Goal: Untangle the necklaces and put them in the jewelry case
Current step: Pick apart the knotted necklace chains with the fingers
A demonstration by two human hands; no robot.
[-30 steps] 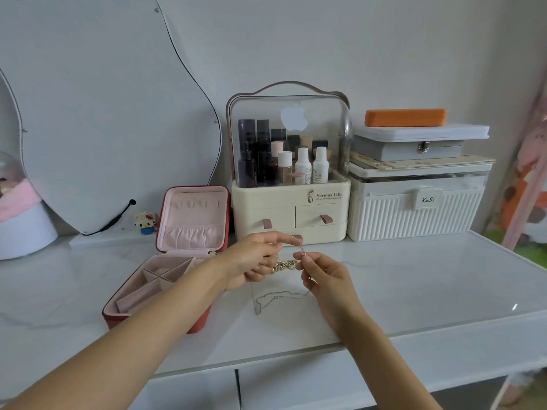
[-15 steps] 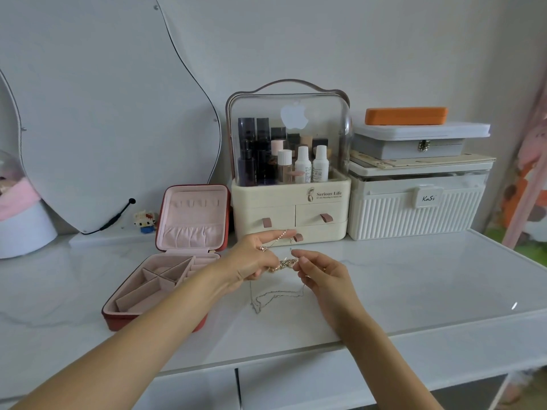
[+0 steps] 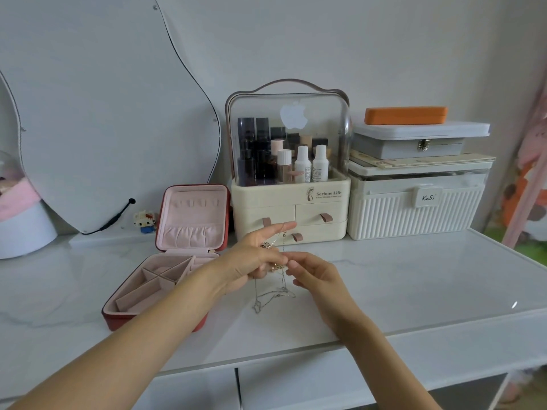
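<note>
Above the counter's front edge, the tangled necklaces (image 3: 273, 266) are pinched by the left hand (image 3: 254, 261) and picked at by the right hand (image 3: 313, 276); knots could be tightened by pulling before the open jewelry case (image 3: 165, 279) is reached.

Thin tangled necklaces (image 3: 273, 295) hang from hands, loops trailing on counter mid-front. Red jewelry case (image 3: 165, 279) open, pink-lined, left of them.

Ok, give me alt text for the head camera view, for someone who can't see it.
Two hands work a tangle of thin necklaces above a white tabletop: the left hand and the right hand each pinch the chains, whose loops trail onto the surface. An open red jewelry case with pink lining sits to the left.
</note>
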